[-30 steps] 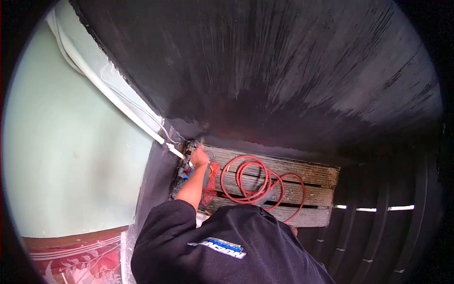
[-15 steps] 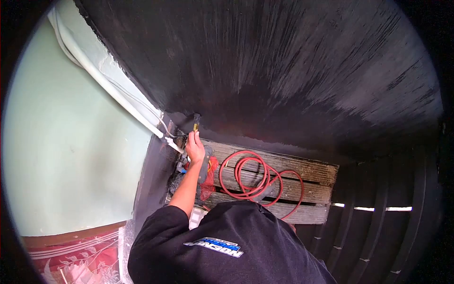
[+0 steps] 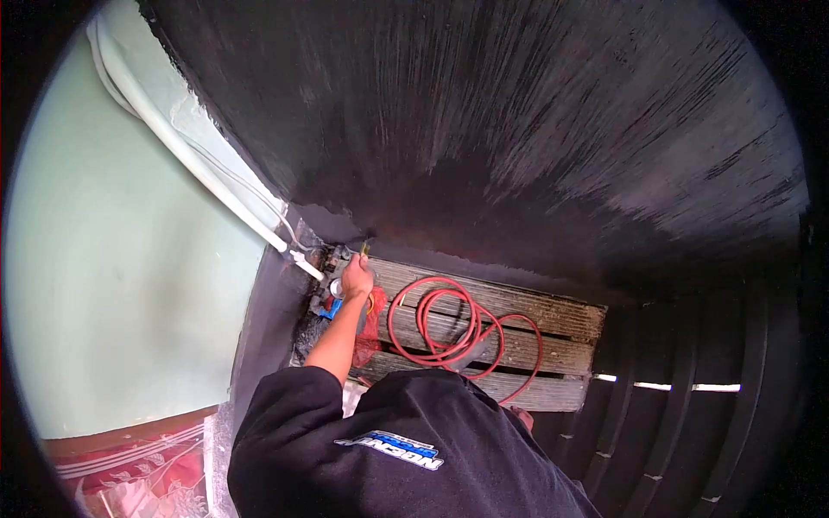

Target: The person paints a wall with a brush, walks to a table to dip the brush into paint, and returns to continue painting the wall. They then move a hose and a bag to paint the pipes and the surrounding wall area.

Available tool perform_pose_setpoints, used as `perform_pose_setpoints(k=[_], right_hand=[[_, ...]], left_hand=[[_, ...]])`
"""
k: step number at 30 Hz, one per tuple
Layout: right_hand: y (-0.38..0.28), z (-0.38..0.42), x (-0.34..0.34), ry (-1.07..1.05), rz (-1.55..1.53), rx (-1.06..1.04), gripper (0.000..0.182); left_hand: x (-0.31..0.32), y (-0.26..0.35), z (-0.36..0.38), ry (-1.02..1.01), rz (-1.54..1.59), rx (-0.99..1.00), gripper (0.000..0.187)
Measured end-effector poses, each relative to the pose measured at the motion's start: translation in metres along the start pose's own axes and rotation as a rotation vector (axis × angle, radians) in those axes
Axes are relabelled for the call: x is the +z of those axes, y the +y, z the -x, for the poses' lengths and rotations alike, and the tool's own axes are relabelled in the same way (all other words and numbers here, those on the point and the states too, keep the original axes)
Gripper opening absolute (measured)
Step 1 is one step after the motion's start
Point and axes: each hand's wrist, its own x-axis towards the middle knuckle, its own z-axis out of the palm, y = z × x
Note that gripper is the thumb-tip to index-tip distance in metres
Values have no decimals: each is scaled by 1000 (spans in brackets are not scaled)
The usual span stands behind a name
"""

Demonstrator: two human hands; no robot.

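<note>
My left hand (image 3: 357,276) is closed around the yellow handle of a small paintbrush (image 3: 365,248). The brush's dark tip is at the lower edge of the black-painted wall (image 3: 484,112), just above the slatted wooden boards; whether it touches is hard to see. Only a small part of my right hand (image 3: 522,418) shows beside my black shirt, its fingers hidden. Close to my left wrist are a red mesh or plastic bag (image 3: 369,332) and a blue-marked fitting or meter (image 3: 332,308).
A coiled red hose (image 3: 432,356) lies on the slatted boards (image 3: 561,345). A white pipe (image 3: 186,168) runs down the pale green wall (image 3: 129,276) into the corner. Dark ribbed panels (image 3: 682,432) with light gaps stand at right. Red patterned cloth (image 3: 147,475) is at lower left.
My left hand has moved the paintbrush down the wall toward the boards, and less of the brush shows. The whole view has shifted slightly.
</note>
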Motion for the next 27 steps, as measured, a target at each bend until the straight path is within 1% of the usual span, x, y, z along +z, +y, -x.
perform_pose_setpoints(k=[1, 2, 3, 4, 6, 7, 8, 9, 10, 11, 12, 13, 14, 15, 17, 18, 20, 21, 22, 23, 24, 25, 26, 27], right_hand=[[-5, 11, 2, -34, 159, -237, 25], [3, 15, 1, -36, 161, -225, 25], [18, 8, -3, -41, 112, -80, 25], [35, -8, -8, -47, 63, 57, 25], [57, -27, -15, -102, 191, 117, 25], [65, -26, -17, -105, 206, 81, 25], [61, -25, -17, -107, 221, 43, 25], [77, -34, -21, -109, 227, 37, 25], [108, -49, -28, -138, 246, -109, 25], [120, -61, -34, -167, 265, -257, 25], [101, -59, -27, -145, -78, 77, 25], [75, -49, -23, -206, -170, 15, 26], [54, -39, -19, -270, -263, -46, 27], [49, -31, -15, -274, -257, -53, 27], [39, -28, -10, -236, -87, -340, 27], [28, -28, -11, -237, -81, -348, 27], [11, -34, -16, -160, -364, 366, 27], [7, -35, -15, -204, -353, 406, 29], [7, -32, -13, -210, -350, 404, 29], [-11, -12, -7, -184, -335, 236, 30], [-23, 0, -4, -152, -320, 64, 31], [-30, 3, -3, -147, -325, 55, 31], [-32, 6, -3, -190, -251, -97, 29], [-22, 4, -3, -210, -215, -168, 29]], left_hand=[[-11, 7, 0, 62, 15, 36, 30], [-23, 14, 5, 120, 28, 69, 31], [-30, 19, 10, 202, 93, 96, 29], [-34, 21, 13, 205, 93, 87, 29], [-43, 24, 16, 455, 261, 249, 24], [-45, 29, 17, 507, 310, 273, 21], [-43, 28, 15, 511, 312, 269, 21], [-36, 26, 12, 500, 340, 243, 22], [-28, 24, 9, 491, 372, 216, 23], [-18, 17, 4, 499, 380, 210, 23], [-6, 4, -1, 335, 315, 128, 25], [5, -5, -4, 171, 250, 46, 26], [15, -10, -4, 180, 258, 40, 26], [23, -13, -4, 179, 249, 13, 27], [25, 1, -5, 160, 201, -61, 26], [30, 0, -9, 164, 210, -62, 26], [37, -6, -16, 84, 133, -86, 26], [41, -10, -17, 88, 137, -92, 26], [42, -15, -18, 2, 66, -45, 27], [44, -19, -17, -87, -5, 4, 28], [44, -17, -14, -86, -1, 9, 28], [41, -12, -10, -46, 8, -50, 29], [37, -6, -7, -9, 14, -110, 29], [28, 0, -5, -13, 11, -102, 29]])
